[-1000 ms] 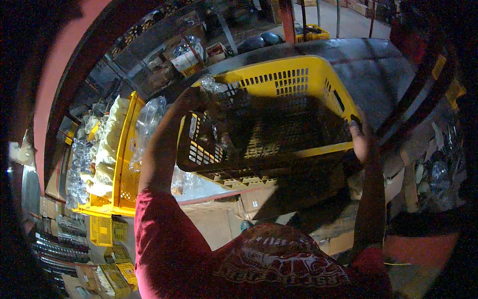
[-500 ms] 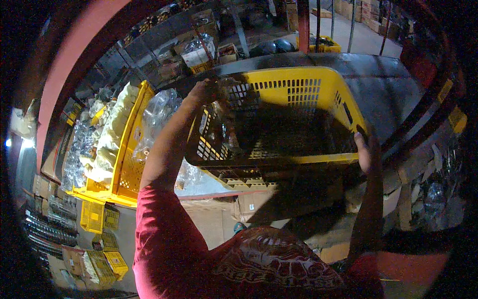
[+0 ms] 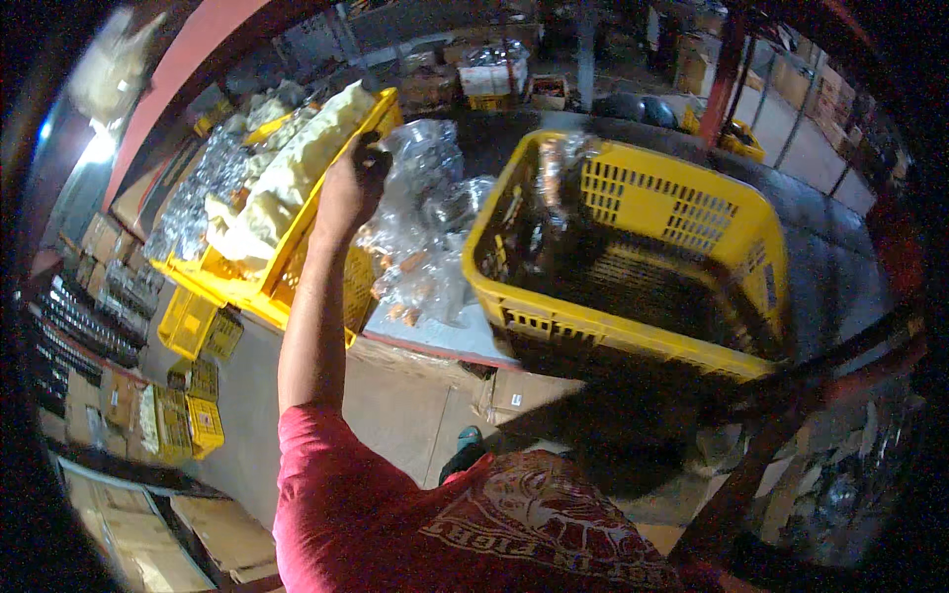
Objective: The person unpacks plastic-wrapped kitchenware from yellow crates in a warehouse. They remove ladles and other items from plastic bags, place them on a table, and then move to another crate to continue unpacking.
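Observation:
My left hand [image 3: 353,185] is at the rim of a tilted yellow crate [image 3: 287,272], its fingers curled over the upper right edge. That crate holds cream-coloured wrapping and clear plastic-wrapped items. Beside it, clear plastic bags [image 3: 420,227] with brownish contents lie on the grey table [image 3: 465,334]. A second yellow crate [image 3: 682,183], with slotted walls, rests on the table to the right. It is mostly bare inside, with some clear plastic at its left end. My right hand [image 3: 788,417] is low in deep shadow, below that crate's near right corner; its fingers cannot be made out.
A dark red post [image 3: 727,74] and thin bars stand beyond the table. Behind it are cartons and a white box [image 3: 492,77]. Small yellow crates [image 3: 185,321] and cardboard boxes [image 3: 133,534] are on the floor at left. Dark curved bars run at right.
Both hands have let go of the slotted yellow crate, which now rests on the table. My left hand has moved left to the filled crate; my right hand has dropped lower. The view has shifted left.

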